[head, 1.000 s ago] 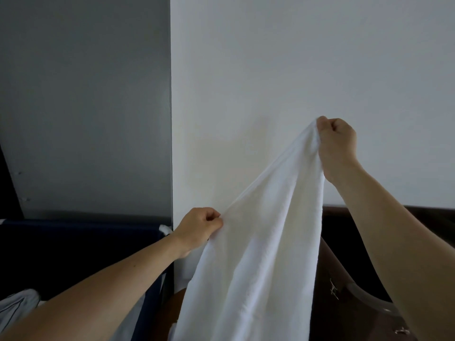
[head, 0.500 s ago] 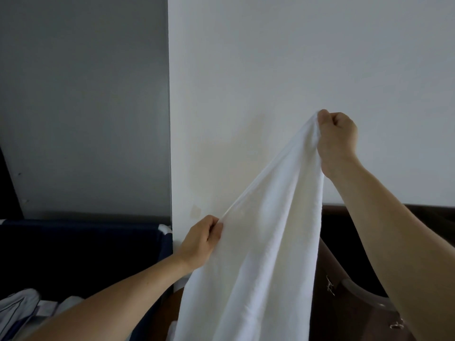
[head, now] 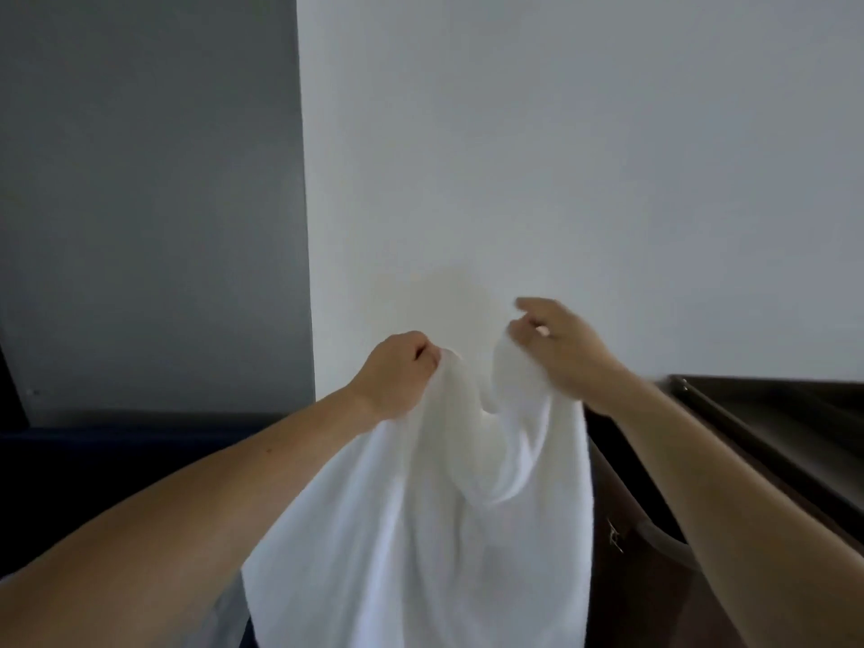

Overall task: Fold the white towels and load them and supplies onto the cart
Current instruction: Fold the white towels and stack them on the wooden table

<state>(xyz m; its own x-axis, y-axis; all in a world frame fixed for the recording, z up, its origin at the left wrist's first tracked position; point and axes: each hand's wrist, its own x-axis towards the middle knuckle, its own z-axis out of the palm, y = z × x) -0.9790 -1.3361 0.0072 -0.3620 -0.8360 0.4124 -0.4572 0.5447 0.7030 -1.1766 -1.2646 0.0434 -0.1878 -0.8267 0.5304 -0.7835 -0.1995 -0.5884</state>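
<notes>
One white towel (head: pixel 421 530) of soft terry cloth hangs in loose rounded folds toward 6 o'clock at centre frame, held in the air by two hands. The left hand (head: pixel 397 374), at 9 o'clock of the other, clenches one top edge in a fist. The right hand (head: pixel 563 350), motion-blurred, pinches the second top edge with curled fingers. One smooth dark brown ledge (head: pixel 771 427) lies at 3 o'clock. One flat white wall (head: pixel 561 156) stands behind.

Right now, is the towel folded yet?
Not folded: the towel hangs loose and bunched, gripped by the left hand and right hand.
</notes>
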